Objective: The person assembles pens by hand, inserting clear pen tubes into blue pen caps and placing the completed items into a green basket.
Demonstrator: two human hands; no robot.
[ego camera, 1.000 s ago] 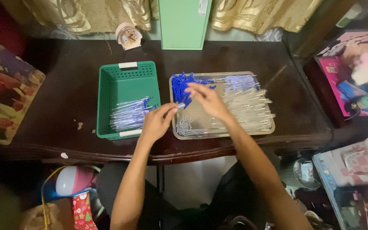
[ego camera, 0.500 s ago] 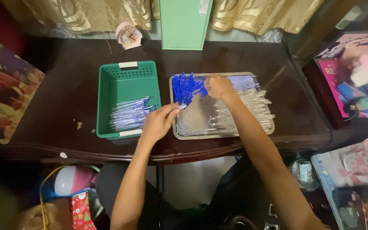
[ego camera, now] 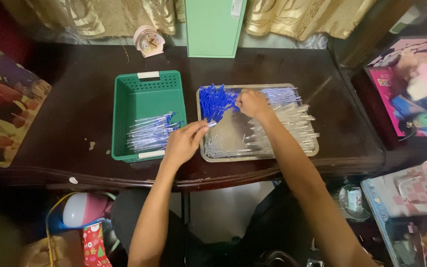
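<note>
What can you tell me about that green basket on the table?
The green basket is a rectangular plastic bin with perforated walls and a white handle grip at each short end. It stands upright on the dark wooden table, left of the metal tray. A bundle of clear pens with blue tips lies inside, near its front.

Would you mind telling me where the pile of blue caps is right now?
In the head view, the pile of blue caps lies in the metal tray's far left corner, just left of the right hand and right of the green basket.
</note>
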